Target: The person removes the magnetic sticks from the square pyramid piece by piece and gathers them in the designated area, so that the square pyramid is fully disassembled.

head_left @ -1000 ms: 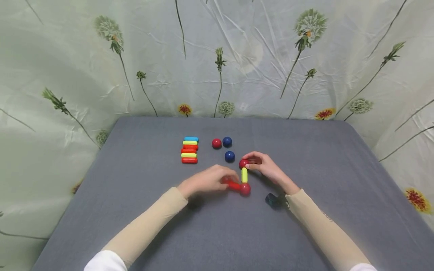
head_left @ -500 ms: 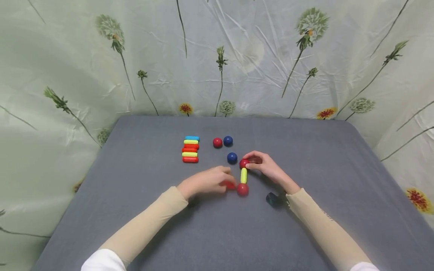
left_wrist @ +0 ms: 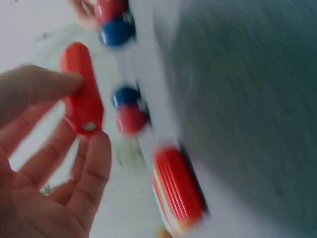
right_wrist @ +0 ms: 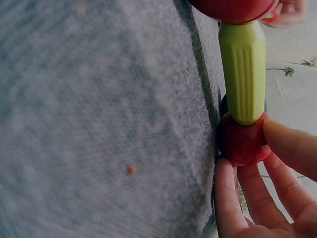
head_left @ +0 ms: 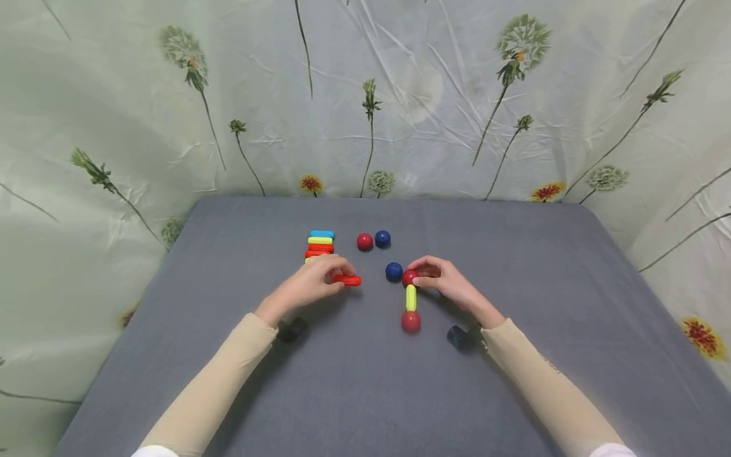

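Observation:
My left hand [head_left: 311, 279] pinches a red grooved rod [head_left: 348, 280] between thumb and fingers. In the left wrist view the rod [left_wrist: 81, 91] stands clear of the cloth, a small hole showing at its lower end. My right hand [head_left: 448, 280] grips a red ball [right_wrist: 242, 141] with thumb and fingertips. That ball sits at the far end of a yellow-green rod [head_left: 411, 298]. At the rod's near end is a second red ball [head_left: 411, 322]. A dark blue ball [head_left: 394, 271] lies just left of the gripped ball.
Several coloured rods [head_left: 322, 240] lie side by side beyond my left hand, which partly hides them. Behind, another red ball [head_left: 364, 242] and a dark blue ball [head_left: 382, 238] lie together. Grey cloth [head_left: 365, 393] covers the table; a flowered curtain [head_left: 320, 127] hangs at the back.
My left hand has pulled the red rod off the near red ball and carried it left, towards the row of rods. The nearer blue ball has rolled right. My right hand stays put.

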Demonstrator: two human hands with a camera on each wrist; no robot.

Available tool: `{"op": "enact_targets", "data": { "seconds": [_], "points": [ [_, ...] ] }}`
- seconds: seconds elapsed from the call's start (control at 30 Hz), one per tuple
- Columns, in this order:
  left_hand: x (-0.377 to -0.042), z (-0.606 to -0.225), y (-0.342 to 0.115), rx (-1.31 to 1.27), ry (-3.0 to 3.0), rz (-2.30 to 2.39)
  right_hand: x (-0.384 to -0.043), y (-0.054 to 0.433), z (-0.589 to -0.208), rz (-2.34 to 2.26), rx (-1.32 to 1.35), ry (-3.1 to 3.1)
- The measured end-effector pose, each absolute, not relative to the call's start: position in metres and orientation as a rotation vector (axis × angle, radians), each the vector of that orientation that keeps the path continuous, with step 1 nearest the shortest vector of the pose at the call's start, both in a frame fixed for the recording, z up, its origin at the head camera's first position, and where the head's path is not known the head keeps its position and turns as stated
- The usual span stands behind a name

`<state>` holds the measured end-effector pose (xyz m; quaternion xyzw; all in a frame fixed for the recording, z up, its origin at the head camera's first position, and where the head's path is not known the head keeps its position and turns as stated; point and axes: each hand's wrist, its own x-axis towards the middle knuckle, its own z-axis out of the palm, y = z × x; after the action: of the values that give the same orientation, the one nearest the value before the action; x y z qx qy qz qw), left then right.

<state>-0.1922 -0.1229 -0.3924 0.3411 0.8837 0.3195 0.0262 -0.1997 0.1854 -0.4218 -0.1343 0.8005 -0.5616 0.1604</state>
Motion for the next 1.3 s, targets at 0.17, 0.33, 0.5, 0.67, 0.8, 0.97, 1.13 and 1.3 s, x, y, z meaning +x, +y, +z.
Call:
{"op": "enact_targets", "data": {
  "seconds": [0.17,0.33,0.5,0.67,0.8,0.97,1.13,1.3],
  "points": [
    [-0.198,-0.399,-0.150,0.915,2.920,0.939,-0.199,0.186,-0.421,-1.608,-0.377,2.303],
    [-0.202,-0.405,-0.156,0.834,2.988,0.846,-0.197,0.185,-0.419,-1.582,-0.332,2.372],
    [-0.201,-0.402,-0.152,0.729,3.034,0.696,-0.194,0.185,-0.417,-1.503,-0.313,2.472],
    [-0.196,-0.398,-0.132,0.904,2.835,0.882,-0.189,0.186,-0.415,-1.401,-0.283,2.547],
    [-0.189,-0.403,-0.104,1.024,2.573,0.884,-0.186,0.186,-0.414,-1.345,-0.283,2.572],
    [-0.186,-0.410,-0.077,1.117,2.590,0.665,-0.185,0.188,-0.415,-1.382,-0.384,2.511],
    [-0.191,-0.410,-0.072,1.218,2.638,0.584,-0.182,0.190,-0.410,-1.426,-0.499,2.391],
    [-0.203,-0.409,-0.074,1.078,2.682,0.777,-0.180,0.190,-0.404,-1.429,-0.497,2.376]
  ]
}}
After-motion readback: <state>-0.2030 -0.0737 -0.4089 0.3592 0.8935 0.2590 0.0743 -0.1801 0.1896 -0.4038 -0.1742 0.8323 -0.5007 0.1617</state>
